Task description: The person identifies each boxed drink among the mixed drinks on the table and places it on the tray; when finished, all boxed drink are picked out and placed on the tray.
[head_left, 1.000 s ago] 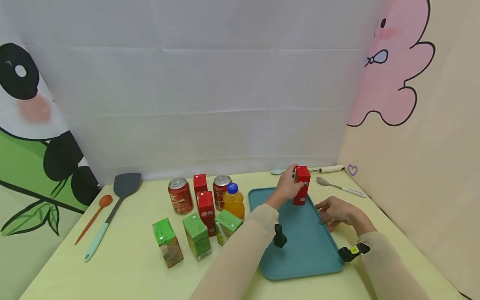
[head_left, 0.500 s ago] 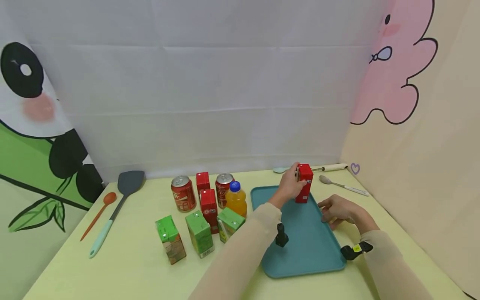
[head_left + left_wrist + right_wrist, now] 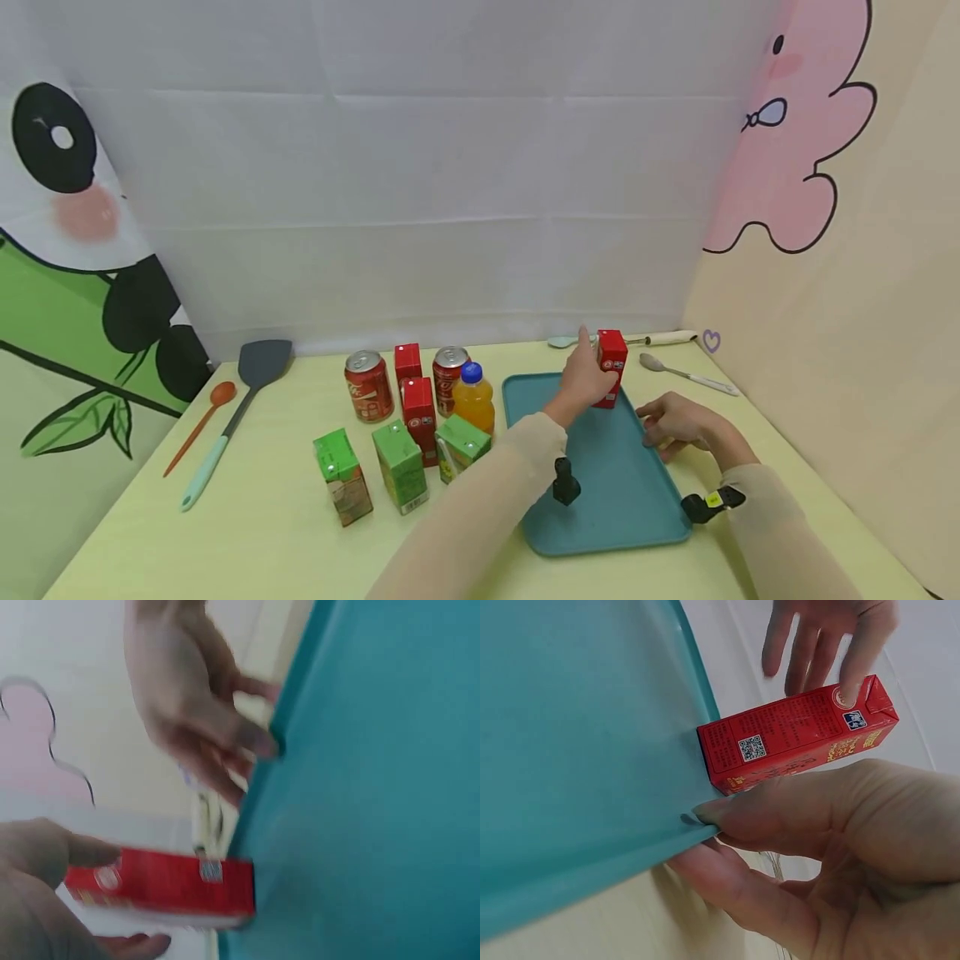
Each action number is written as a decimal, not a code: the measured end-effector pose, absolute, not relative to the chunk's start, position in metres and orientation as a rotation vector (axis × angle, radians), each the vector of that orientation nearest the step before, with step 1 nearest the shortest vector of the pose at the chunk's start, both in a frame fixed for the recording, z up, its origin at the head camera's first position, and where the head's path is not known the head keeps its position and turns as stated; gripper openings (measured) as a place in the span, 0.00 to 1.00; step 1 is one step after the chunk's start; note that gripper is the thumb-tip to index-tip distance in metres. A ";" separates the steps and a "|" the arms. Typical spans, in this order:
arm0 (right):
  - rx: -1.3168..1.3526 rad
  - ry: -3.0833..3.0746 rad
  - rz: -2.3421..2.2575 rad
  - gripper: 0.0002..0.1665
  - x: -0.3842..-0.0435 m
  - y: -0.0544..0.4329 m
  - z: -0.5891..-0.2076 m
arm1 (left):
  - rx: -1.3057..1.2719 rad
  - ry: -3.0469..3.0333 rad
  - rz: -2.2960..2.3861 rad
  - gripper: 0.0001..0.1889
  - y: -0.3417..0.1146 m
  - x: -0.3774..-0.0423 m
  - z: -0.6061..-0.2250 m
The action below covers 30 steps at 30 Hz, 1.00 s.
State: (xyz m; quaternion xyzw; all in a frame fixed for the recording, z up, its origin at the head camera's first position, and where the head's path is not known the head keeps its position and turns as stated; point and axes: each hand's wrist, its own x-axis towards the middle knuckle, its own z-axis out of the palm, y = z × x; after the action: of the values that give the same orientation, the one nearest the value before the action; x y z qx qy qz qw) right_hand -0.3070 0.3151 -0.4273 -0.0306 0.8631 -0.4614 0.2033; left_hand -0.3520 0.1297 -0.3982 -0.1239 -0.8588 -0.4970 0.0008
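Observation:
A red drink carton [image 3: 615,360] stands upright on the far right corner of the teal tray [image 3: 609,500]. My left hand [image 3: 583,379] is just left of it, thumb raised and fingers spread. In the left wrist view a gap shows between those fingers and the red carton [image 3: 180,883], though the thumb overlaps its upper end. My right hand [image 3: 681,421] pinches the tray's right rim; in the right wrist view the thumb of this right hand [image 3: 840,840] lies on top of the rim and the fingers are beneath.
Left of the tray stand cola cans [image 3: 368,387], red cartons [image 3: 418,417], an orange juice bottle [image 3: 472,404] and green-topped cartons [image 3: 399,467]. A spatula [image 3: 262,367] and an orange spoon [image 3: 217,400] lie far left. Another spoon [image 3: 686,375] lies behind the right hand.
My left hand has let go of the red carton: its thumb has lifted and its fingers have loosened. The carton stays in place on the tray, and my right hand has kept its place.

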 end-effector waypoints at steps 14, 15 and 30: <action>-0.148 2.405 -1.297 0.36 -0.306 0.316 -0.426 | -0.580 -2.623 -1.334 0.43 0.098 -0.264 -0.344; -0.144 2.402 -1.300 0.37 -0.305 0.316 -0.427 | -0.586 -2.609 -1.348 0.42 0.093 -0.262 -0.342; -0.123 2.397 -1.280 0.39 -0.307 0.319 -0.427 | -1.099 -2.823 -1.348 0.26 -0.075 -0.254 -0.295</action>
State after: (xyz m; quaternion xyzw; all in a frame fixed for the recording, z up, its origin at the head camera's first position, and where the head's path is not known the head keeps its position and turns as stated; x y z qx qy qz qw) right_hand -0.3066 0.3187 -0.4271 -0.0441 0.8617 -0.4601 0.2094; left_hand -0.2542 -0.0746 -0.2946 -0.3302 -0.8481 -0.4051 -0.0869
